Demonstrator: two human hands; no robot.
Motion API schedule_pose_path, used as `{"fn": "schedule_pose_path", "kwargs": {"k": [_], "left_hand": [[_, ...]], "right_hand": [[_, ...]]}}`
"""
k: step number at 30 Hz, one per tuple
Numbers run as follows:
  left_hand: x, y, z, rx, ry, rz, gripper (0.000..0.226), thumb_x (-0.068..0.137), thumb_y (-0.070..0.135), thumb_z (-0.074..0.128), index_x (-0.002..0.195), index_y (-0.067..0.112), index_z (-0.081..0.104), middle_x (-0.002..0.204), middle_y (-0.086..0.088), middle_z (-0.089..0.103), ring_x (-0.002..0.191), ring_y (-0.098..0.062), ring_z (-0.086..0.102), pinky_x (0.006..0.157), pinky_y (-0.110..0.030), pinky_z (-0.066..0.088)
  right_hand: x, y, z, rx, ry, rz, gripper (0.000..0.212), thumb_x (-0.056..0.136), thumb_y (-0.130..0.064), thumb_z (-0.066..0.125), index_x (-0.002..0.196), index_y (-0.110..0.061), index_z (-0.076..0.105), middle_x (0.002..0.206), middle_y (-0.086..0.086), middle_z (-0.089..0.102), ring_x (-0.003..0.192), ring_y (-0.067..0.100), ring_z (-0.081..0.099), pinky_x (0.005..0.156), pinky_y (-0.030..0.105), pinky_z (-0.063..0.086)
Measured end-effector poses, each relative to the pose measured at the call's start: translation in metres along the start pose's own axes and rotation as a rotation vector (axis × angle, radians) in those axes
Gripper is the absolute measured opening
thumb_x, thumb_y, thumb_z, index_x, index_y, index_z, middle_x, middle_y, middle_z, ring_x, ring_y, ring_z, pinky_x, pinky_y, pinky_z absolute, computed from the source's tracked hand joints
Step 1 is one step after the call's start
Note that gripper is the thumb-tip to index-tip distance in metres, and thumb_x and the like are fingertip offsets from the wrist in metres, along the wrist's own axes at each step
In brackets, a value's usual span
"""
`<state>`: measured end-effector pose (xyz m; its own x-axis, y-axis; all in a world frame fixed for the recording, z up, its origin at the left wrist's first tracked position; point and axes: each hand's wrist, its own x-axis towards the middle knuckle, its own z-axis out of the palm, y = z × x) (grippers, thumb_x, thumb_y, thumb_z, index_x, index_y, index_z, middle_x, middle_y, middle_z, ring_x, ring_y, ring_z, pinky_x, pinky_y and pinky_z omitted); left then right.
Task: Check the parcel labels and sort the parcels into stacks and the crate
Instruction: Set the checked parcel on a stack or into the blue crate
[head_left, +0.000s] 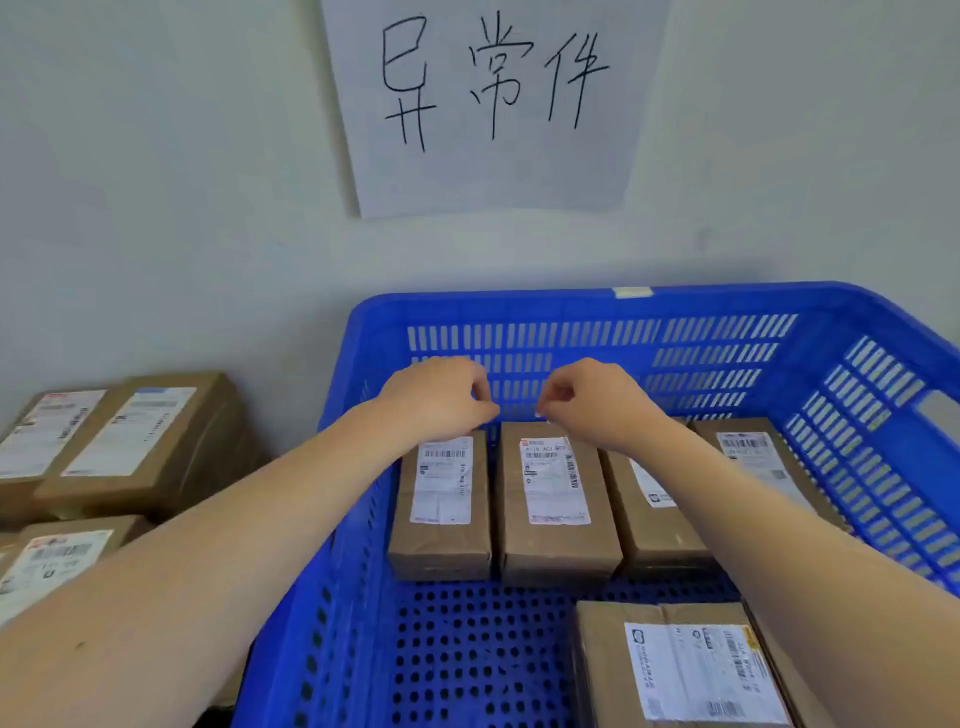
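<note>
Head view. Looks well along: shows a row of four parcels (649, 530) laid in the blue crate (519, 304) toward 12 o'clock, a fifth parcel (602, 660) at 5 o'clock, stacks (156, 467) outside at 9 o'clock. Finds left hand (436, 400) and right hand (592, 402) curled over the second parcel's (558, 545) far end; cannot tell whether either grip pinches it. Leaves labels blurred, stacks and fifth parcel cut off, any unsorted parcels unseen.

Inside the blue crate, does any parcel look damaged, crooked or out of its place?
Nothing stands out. Four parcels lie side by side, labels up, near the far wall of the blue crate. A fifth parcel lies apart at the front right, also label up. No box looks torn or crushed.
</note>
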<state>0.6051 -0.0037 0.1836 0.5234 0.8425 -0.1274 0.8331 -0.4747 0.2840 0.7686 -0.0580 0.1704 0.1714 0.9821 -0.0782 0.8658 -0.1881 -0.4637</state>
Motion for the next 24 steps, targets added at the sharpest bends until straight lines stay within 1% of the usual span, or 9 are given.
{"fn": "schedule_pose_path", "kwargs": {"k": [3,5,8,11,15,17,19,21,24], "left_hand": [[-0.029,-0.034,-0.024,-0.084,0.155,-0.011,0.009,0.088,0.038,0.058,0.089,0.029,0.060,0.097,0.010,0.063,0.093,-0.013,0.059,0.079,-0.032,0.048],[-0.056,-0.060,-0.040,-0.200,0.249,-0.011,0.004,0.087,0.031,0.061,0.085,0.027,0.061,0.089,0.010,0.063,0.090,-0.014,0.062,0.081,-0.031,0.049],[-0.104,-0.096,-0.072,-0.240,0.511,-0.025,0.005,0.086,0.027,0.061,0.081,0.030,0.061,0.075,0.016,0.059,0.079,-0.010,0.059,0.074,-0.026,0.046],[-0.147,-0.132,-0.102,-0.217,0.672,-0.030,0.008,0.086,0.030,0.058,0.087,0.027,0.065,0.082,0.016,0.063,0.078,-0.008,0.059,0.071,-0.026,0.045],[-0.196,-0.200,-0.113,-0.221,0.669,-0.088,0.008,0.087,0.031,0.057,0.090,0.030,0.065,0.088,0.016,0.065,0.082,-0.009,0.060,0.072,-0.028,0.046],[-0.218,-0.237,-0.107,-0.205,0.628,-0.145,0.007,0.088,0.032,0.056,0.090,0.033,0.063,0.087,0.018,0.063,0.083,-0.007,0.059,0.069,-0.026,0.044],[-0.237,-0.269,-0.102,-0.203,0.586,-0.186,0.007,0.089,0.032,0.056,0.091,0.033,0.063,0.086,0.019,0.061,0.084,-0.006,0.058,0.068,-0.025,0.043],[-0.262,-0.308,-0.101,-0.225,0.562,-0.230,0.007,0.090,0.032,0.056,0.092,0.033,0.063,0.084,0.020,0.059,0.085,-0.005,0.057,0.073,-0.027,0.046],[-0.292,-0.357,-0.101,-0.227,0.542,-0.284,0.008,0.091,0.033,0.055,0.095,0.034,0.062,0.090,0.019,0.059,0.084,-0.002,0.055,0.075,-0.028,0.047]], "right_hand": [[-0.009,-0.053,0.006,0.036,0.083,-0.077,0.012,0.089,-0.020,0.053,0.083,-0.024,0.063,0.087,-0.003,0.067,0.086,0.019,0.062,0.075,0.034,0.053],[-0.015,-0.095,0.016,0.067,0.147,-0.126,0.013,0.088,-0.020,0.053,0.086,-0.023,0.066,0.086,-0.006,0.065,0.086,0.018,0.062,0.075,0.034,0.053],[-0.030,-0.159,0.033,0.133,0.212,-0.197,0.016,0.087,-0.017,0.053,0.088,-0.022,0.069,0.082,-0.008,0.065,0.085,0.016,0.062,0.075,0.033,0.053],[-0.045,-0.214,0.050,0.181,0.266,-0.233,0.016,0.084,-0.016,0.054,0.084,-0.023,0.068,0.076,-0.009,0.064,0.080,0.016,0.062,0.074,0.033,0.052],[-0.055,-0.276,0.085,0.232,0.288,-0.275,0.015,0.083,-0.016,0.057,0.076,-0.027,0.064,0.080,-0.009,0.066,0.084,0.015,0.064,0.076,0.031,0.052],[-0.059,-0.303,0.105,0.230,0.249,-0.304,0.016,0.084,-0.015,0.057,0.076,-0.029,0.062,0.079,-0.010,0.065,0.084,0.013,0.064,0.074,0.027,0.051],[-0.063,-0.328,0.125,0.249,0.205,-0.322,0.017,0.085,-0.014,0.057,0.077,-0.028,0.063,0.081,-0.010,0.066,0.084,0.013,0.064,0.074,0.029,0.053],[-0.067,-0.363,0.151,0.280,0.161,-0.355,0.017,0.084,-0.014,0.056,0.079,-0.027,0.065,0.084,-0.009,0.068,0.084,0.012,0.064,0.075,0.031,0.054],[-0.071,-0.411,0.186,0.305,0.094,-0.402,0.017,0.084,-0.014,0.057,0.081,-0.028,0.065,0.087,-0.010,0.068,0.087,0.010,0.063,0.079,0.033,0.054]]}}
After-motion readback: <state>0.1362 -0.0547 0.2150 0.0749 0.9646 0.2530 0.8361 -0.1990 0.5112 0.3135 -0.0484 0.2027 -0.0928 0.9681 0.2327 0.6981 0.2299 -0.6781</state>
